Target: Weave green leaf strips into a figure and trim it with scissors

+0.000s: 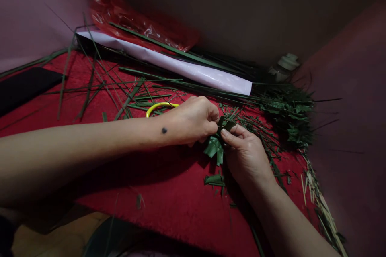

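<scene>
My left hand (196,120) is closed in a fist-like pinch at the middle of the red surface. Close beside it on the right, my right hand (247,150) pinches with thumb and forefinger. Between them is a small piece of folded green leaf (214,147), its cut strips hanging below the fingertips. Its upper part is partly covered by my fingers. A yellow loop-shaped handle (158,106) shows behind my left wrist; what it belongs to is hidden. Just below the hands lies a short green leaf scrap (214,179).
Long green leaf blades (150,75) and cut bits are strewn behind the hands. A white sleeve-like wrapper (181,66) and red plastic bag (135,20) lie further back. Leafy folded pieces (297,116) pile up right, near a white-capped bottle (286,66). A dark flat object (28,84) lies left.
</scene>
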Action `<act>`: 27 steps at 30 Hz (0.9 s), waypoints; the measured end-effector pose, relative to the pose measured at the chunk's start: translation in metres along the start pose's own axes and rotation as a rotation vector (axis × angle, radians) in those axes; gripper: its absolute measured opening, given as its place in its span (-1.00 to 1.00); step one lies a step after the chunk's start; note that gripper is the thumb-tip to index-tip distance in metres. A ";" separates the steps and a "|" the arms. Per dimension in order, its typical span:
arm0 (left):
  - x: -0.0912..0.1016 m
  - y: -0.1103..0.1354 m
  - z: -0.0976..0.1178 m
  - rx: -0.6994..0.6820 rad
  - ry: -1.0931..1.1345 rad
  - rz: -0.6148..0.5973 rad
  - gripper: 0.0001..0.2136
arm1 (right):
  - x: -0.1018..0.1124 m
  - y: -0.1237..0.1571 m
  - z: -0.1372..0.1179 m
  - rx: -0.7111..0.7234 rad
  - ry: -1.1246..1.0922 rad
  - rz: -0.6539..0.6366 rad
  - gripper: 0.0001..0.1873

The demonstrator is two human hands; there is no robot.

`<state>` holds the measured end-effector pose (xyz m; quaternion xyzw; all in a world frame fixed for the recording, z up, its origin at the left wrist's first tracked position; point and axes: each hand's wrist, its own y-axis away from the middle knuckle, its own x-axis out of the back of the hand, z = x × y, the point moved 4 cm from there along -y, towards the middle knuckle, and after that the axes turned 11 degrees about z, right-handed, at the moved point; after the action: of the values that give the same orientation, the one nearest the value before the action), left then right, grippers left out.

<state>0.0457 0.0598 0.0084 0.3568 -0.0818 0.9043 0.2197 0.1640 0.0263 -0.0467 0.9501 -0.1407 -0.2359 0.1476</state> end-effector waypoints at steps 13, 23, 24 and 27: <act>0.003 0.002 0.008 -0.145 -0.237 0.193 -0.85 | 0.004 -0.002 0.002 0.041 0.027 -0.052 -0.78; -0.001 0.000 0.002 0.028 0.001 -0.039 -0.88 | 0.001 0.001 0.000 -0.001 0.021 -0.046 -0.82; 0.000 0.000 0.002 0.037 -0.011 -0.038 -0.88 | 0.001 0.001 0.000 0.008 0.025 -0.049 -0.83; 0.000 0.001 0.003 0.060 -0.039 -0.029 -0.90 | 0.003 0.001 -0.001 0.062 0.088 -0.058 -0.85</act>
<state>0.0472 0.0581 0.0100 0.3820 -0.0538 0.8959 0.2203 0.1670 0.0239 -0.0469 0.9674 -0.1136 -0.1937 0.1174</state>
